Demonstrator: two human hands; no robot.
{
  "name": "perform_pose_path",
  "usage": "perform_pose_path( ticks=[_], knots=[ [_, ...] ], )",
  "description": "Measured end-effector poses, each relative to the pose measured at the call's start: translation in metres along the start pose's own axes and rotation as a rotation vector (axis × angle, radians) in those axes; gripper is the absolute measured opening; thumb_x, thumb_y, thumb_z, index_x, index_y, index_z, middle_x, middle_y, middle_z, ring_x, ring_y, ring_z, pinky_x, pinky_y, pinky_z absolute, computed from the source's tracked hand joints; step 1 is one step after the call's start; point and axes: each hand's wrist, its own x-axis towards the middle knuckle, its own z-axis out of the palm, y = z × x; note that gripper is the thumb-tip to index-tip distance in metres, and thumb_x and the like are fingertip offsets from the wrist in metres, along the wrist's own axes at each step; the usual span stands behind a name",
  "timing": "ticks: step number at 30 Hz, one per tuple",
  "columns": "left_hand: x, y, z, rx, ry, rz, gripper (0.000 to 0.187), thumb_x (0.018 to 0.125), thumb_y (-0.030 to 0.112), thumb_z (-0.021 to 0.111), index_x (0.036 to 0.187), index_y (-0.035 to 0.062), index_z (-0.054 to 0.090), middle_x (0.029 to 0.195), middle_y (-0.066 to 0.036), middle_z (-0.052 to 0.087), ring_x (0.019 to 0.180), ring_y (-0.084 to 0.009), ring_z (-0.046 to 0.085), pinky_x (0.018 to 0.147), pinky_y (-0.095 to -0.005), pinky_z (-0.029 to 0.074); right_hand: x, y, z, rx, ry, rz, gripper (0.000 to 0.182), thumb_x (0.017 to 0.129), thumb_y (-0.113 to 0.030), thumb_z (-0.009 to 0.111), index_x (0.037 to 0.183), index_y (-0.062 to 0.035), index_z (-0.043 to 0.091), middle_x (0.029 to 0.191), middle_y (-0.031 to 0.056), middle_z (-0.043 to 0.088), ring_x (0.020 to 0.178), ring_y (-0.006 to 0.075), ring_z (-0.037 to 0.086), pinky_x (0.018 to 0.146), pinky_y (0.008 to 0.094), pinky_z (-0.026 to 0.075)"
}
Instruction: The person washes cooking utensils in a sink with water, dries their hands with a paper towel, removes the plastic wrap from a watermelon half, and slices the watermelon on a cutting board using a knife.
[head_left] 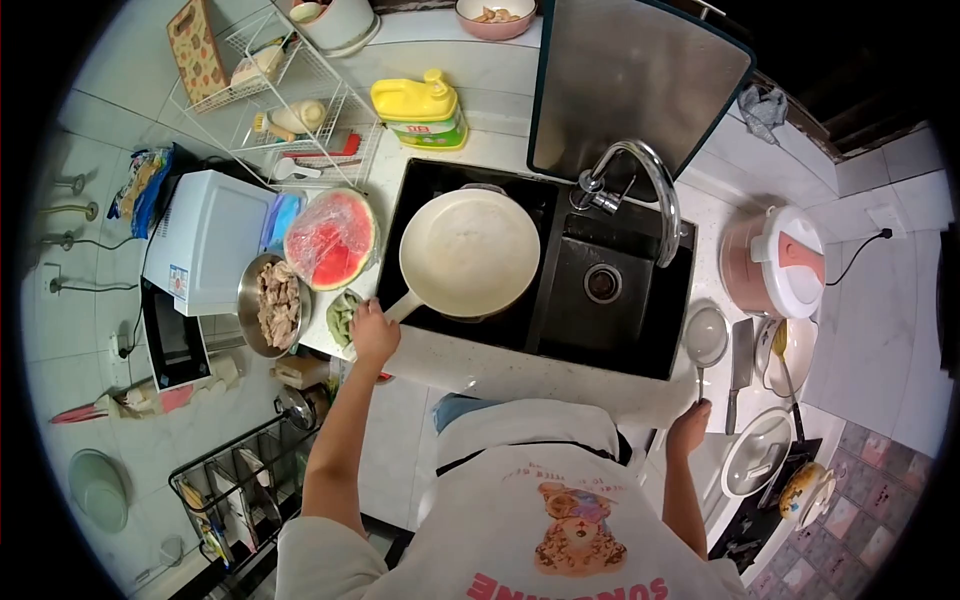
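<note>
A cream frying pan [470, 253] rests over the left basin of the black double sink [590, 345]. My left hand [375, 334] is closed around its handle, close beside a crumpled green cloth [343, 318] on the counter. On the right, my right hand [688, 428] grips the thin handle of a round strainer [707, 335], whose bowl lies over the counter edge. A cleaver [741, 365] lies just right of the strainer. The chrome faucet [665, 205] arches over the right basin, where a drain shows.
Wrapped watermelon [330, 240] and a metal bowl of meat [278, 305] stand left, near a white appliance [208, 235]. Behind are a yellow jug [420, 112] and wire rack [290, 130]. On the right are a pink cooker [765, 262], a plate [790, 350] and a glass lid [757, 453].
</note>
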Motion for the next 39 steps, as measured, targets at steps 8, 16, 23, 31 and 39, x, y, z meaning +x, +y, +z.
perform_pose_path(
  ticks=[8,16,23,31,39],
  knots=[
    [0.019,-0.036,0.035,0.181,-0.256,0.094,0.061,0.074,0.024,0.068,0.128,0.0037,0.047,0.129,-0.017,0.049,0.121,-0.0337,0.047,0.098,-0.0454,0.042,0.023,0.048,0.037,-0.005,0.016,-0.017,0.067,0.077,-0.005,0.067,0.133,0.0079,0.033,0.126,0.0265,0.039,0.118,0.0430,0.041,0.100,0.0458,0.036],
    [0.041,-0.030,0.004,0.033,-0.520,0.269,0.043,0.074,0.027,0.070,0.103,-0.0038,0.061,0.099,-0.021,0.064,0.090,-0.0315,0.065,0.076,-0.0435,0.054,0.005,0.008,0.014,0.157,0.001,-0.136,0.063,0.079,-0.003,0.064,0.133,0.0063,0.033,0.127,0.0264,0.037,0.119,0.0434,0.040,0.103,0.0451,0.034],
    [0.007,-0.012,-0.020,-0.703,-0.910,-0.048,0.026,0.078,0.014,0.067,0.095,-0.0029,0.056,0.067,-0.009,0.059,0.053,-0.0164,0.058,0.049,-0.0317,0.048,-0.006,0.010,0.028,0.232,-0.064,-0.051,0.061,0.080,-0.002,0.064,0.132,0.0048,0.034,0.127,0.0257,0.035,0.117,0.0429,0.043,0.101,0.0442,0.038],
    [-0.044,0.012,-0.015,-0.715,-0.703,0.042,0.023,0.075,0.007,0.064,0.092,-0.0059,0.055,0.066,-0.011,0.060,0.051,-0.0182,0.059,0.049,-0.0325,0.050,-0.016,0.014,0.046,0.254,-0.096,-0.067,0.060,0.081,-0.003,0.064,0.133,-0.0005,0.034,0.126,0.0225,0.035,0.105,0.0371,0.052,0.093,0.0432,0.045],
    [-0.082,0.004,-0.074,-0.688,-0.703,0.089,0.031,0.073,0.004,0.061,0.100,-0.0080,0.052,0.067,-0.011,0.060,0.051,-0.0178,0.060,0.049,-0.0319,0.052,0.006,-0.026,0.022,0.374,-0.212,-0.030,0.052,0.081,-0.003,0.063,0.127,0.0023,0.041,0.122,0.0251,0.041,0.109,0.0420,0.050,0.094,0.0434,0.044]
  ],
)
